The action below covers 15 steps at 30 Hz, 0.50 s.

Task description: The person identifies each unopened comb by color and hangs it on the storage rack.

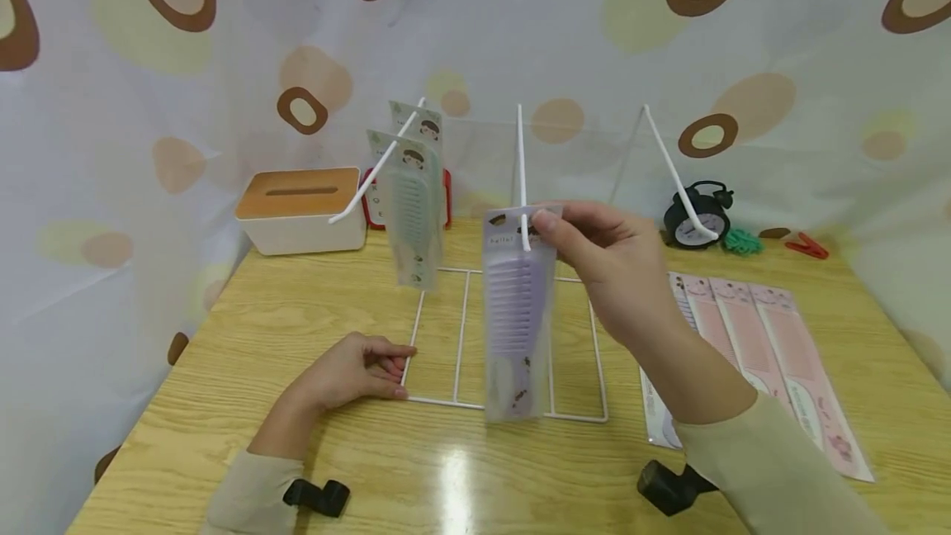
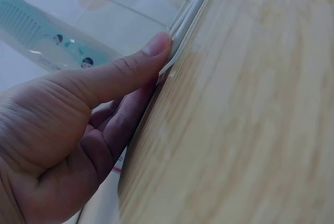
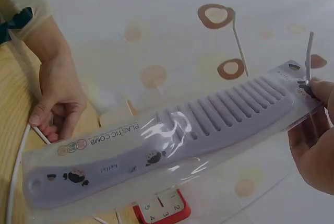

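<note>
My right hand [image 1: 620,271] pinches the top corner of a packaged purple comb [image 1: 516,312] between thumb and fingers. The middle prong [image 1: 521,155] of a white wire display rack [image 1: 446,401] has its tip at the hole in that package; the right wrist view also shows the tip [image 3: 309,57] there. Low at the rack's near left corner, my left hand [image 1: 349,370] grips the base wire, thumb on top in the left wrist view. Two packaged green combs [image 1: 411,213] hang from the left prong [image 1: 379,168]. The right prong [image 1: 676,172] carries no package.
Several packaged pink combs [image 1: 795,362] lie on the table at the right, with a purple-patterned package [image 1: 657,411] beside them. Behind stand a tissue box [image 1: 305,225], a red-framed clock [image 1: 447,196] and a black alarm clock [image 1: 694,221]. A green scrunchie-like thing [image 1: 743,242] and red clip [image 1: 807,246] lie nearby.
</note>
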Tool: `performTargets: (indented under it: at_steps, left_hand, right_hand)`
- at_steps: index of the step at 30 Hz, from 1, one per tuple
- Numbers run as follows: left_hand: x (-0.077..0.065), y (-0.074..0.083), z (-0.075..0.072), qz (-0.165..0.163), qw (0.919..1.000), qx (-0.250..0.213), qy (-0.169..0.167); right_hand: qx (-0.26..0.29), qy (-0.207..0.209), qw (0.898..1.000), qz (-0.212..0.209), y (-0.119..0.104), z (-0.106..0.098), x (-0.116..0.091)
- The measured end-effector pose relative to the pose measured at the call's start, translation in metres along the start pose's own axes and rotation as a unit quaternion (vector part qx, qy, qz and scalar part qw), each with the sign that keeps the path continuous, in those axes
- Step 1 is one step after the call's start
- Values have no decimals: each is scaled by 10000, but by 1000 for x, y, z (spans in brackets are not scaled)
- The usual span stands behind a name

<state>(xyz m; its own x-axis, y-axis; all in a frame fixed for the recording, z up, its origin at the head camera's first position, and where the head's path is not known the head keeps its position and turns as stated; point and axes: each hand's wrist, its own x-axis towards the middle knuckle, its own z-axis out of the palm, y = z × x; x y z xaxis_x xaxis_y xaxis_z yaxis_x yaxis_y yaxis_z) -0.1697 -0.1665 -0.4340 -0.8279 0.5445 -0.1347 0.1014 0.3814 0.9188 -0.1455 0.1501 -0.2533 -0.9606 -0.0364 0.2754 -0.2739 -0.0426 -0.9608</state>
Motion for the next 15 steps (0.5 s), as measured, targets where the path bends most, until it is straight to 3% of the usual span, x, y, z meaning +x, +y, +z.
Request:
performTargets:
  at_steps: [5,15]
  left_hand:
    - [-1,1,-1,-40,10000,-73,-29]
    - [-1,2,-1,-73,10000,-43,-6]
  right_hand:
    - [651,15,9978,103,11,-2,31]
    - [1332,246,9905,240,29,-3,80]
